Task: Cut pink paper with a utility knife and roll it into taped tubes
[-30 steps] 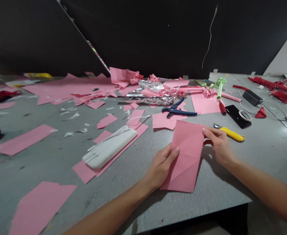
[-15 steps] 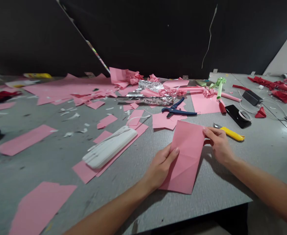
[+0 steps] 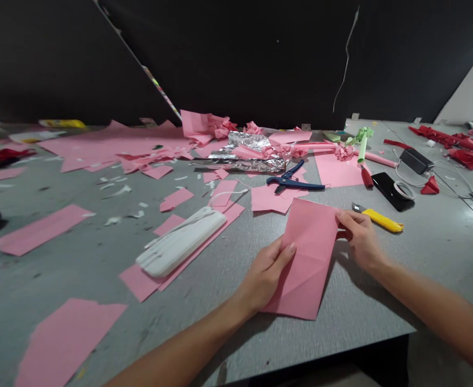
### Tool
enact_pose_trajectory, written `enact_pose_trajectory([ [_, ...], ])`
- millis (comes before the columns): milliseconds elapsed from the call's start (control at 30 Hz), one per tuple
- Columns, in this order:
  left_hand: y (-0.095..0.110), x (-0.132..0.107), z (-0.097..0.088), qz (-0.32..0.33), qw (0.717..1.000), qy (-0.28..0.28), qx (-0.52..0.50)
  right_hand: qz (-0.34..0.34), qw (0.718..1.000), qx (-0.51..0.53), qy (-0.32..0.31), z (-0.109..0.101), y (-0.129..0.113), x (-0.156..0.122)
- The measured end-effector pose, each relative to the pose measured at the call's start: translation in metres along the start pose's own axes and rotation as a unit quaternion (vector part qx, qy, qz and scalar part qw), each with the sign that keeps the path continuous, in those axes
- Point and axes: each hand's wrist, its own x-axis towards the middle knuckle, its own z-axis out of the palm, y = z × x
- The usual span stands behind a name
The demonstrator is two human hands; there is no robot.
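Observation:
A creased, roughly rectangular sheet of pink paper (image 3: pixel 307 258) is held between my two hands, tilted above the grey table near its front edge. My left hand (image 3: pixel 266 271) grips its left edge, thumb on the front face and the other fingers behind. At the upper right corner, my right hand (image 3: pixel 359 234) pinches the sheet between thumb and fingers. Just beyond that hand lies a yellow utility knife (image 3: pixel 381 220) with its blade showing. Blue-handled cutters (image 3: pixel 295 181) rest on pink scraps behind the sheet.
A white power bank with a short cable (image 3: pixel 182 242) lies on pink strips to the left. Crumpled foil (image 3: pixel 248 150) and pink paper pieces spread along the black wall. A black phone (image 3: pixel 392 191) with a tape roll (image 3: pixel 403 191) and a black adapter (image 3: pixel 416 161) sit at right.

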Motion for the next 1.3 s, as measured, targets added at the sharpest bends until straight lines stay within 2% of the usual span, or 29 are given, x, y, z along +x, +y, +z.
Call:
enact_pose_trajectory([
  [267,-0.001,-0.001,-0.002,-0.006,1.0,0.0,-0.007,0.01,1.0,-0.005,-0.016,0.003,0.006,-0.002],
  [433,-0.002,0.0,-0.002,-0.003,1.0,-0.002,-0.016,0.041,0.997,-0.012,-0.06,0.005,0.004,-0.005],
  [567,-0.003,0.0,-0.002,-0.006,1.0,0.001,-0.008,0.056,0.996,-0.01,-0.07,0.007,0.003,-0.006],
  [733,0.002,0.0,-0.002,-0.004,1.0,0.018,-0.007,0.109,0.982,-0.039,-0.152,0.007,0.005,-0.009],
  [800,0.004,0.0,-0.002,-0.001,1.0,0.024,-0.001,0.109,0.978,-0.051,-0.173,0.006,0.007,-0.01],
  [1300,0.003,0.001,-0.003,0.014,0.998,0.063,-0.026,0.094,0.976,-0.065,-0.184,0.003,0.01,-0.01],
])
